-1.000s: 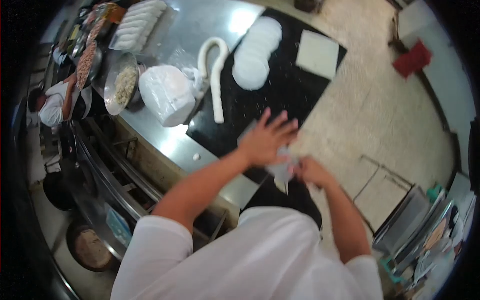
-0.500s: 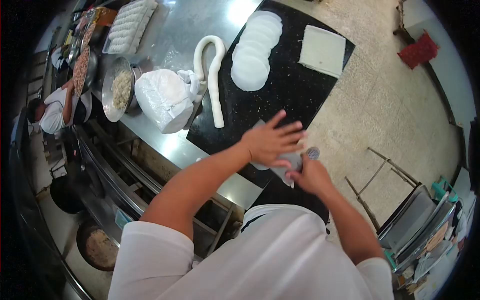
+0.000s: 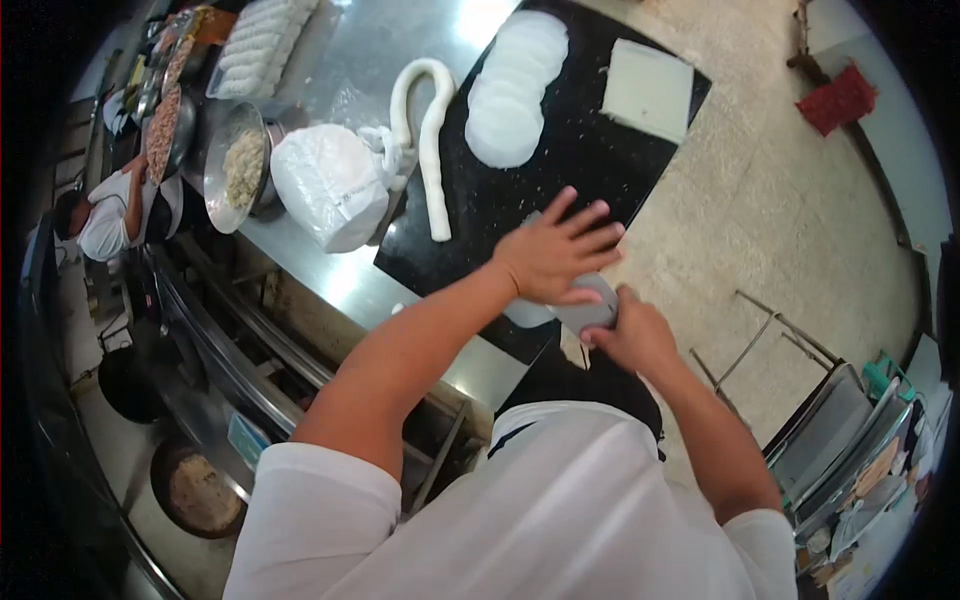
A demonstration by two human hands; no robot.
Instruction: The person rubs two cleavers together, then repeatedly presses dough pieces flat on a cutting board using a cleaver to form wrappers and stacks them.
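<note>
Since half a second ago, the left hand (image 3: 558,258) has edged farther out over the black board (image 3: 590,160), and the dotted round end by the right hand (image 3: 637,338) has dropped from sight. That right hand is curled tight round a flat grey tool (image 3: 588,308) at the board's near edge. The left lies palm down across it, fingers spread, gripping nothing; whether it presses, I can't quite tell. A pale thin piece (image 3: 528,313) pokes out beside the tool, nearer than the dough rope (image 3: 430,160).
</note>
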